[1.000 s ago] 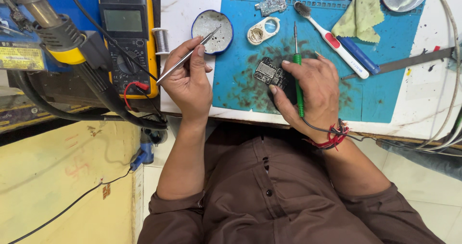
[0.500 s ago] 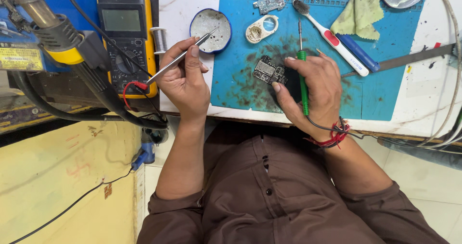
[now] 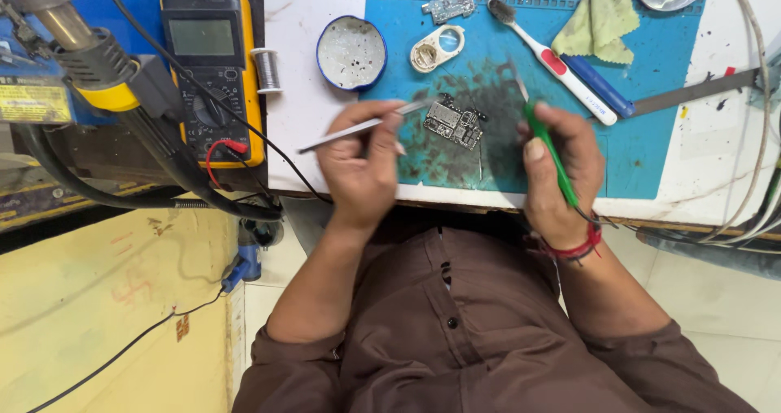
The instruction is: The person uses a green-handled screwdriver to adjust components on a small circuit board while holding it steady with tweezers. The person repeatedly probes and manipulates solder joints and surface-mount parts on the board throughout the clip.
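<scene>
- Hands sit at the centre of the frame, above the brown shirt (image 3: 488, 332), either side of a small dark rectangular circuit board (image 3: 454, 125) lying flat on the teal-blue work mat (image 3: 651, 120).
- Left hand (image 3: 358, 165), left of centre, is closed around slim silver metal tweezers (image 3: 358, 126); thumb and fingers pinch the shaft, the rear end sticks out to the left and the tip points right, near the board's left edge. Whether the tip touches the board I cannot tell, as the hand is blurred.
- Right hand (image 3: 561, 169), right of centre, is wrapped around a thin green-handled tool (image 3: 547, 140) with its metal tip pointing up the frame, just right of the board, held pen-fashion, likely for fine control.
- Board lies between the two tool tips on a dark-stained patch of mat, held by neither hand.
- Above the board: a round blue-rimmed tin of pale paste (image 3: 351, 52), a small white oval plastic holder (image 3: 437, 48), a red-and-white toothbrush (image 3: 553, 59), and a yellow-green cloth (image 3: 598, 22), all within reach.
- Upper left: a yellow-cased digital multimeter (image 3: 210, 71), a small spool of silver wire (image 3: 266, 69) beside it, and a yellow-collared hot-air nozzle (image 3: 81, 55) parked to one side.
</scene>
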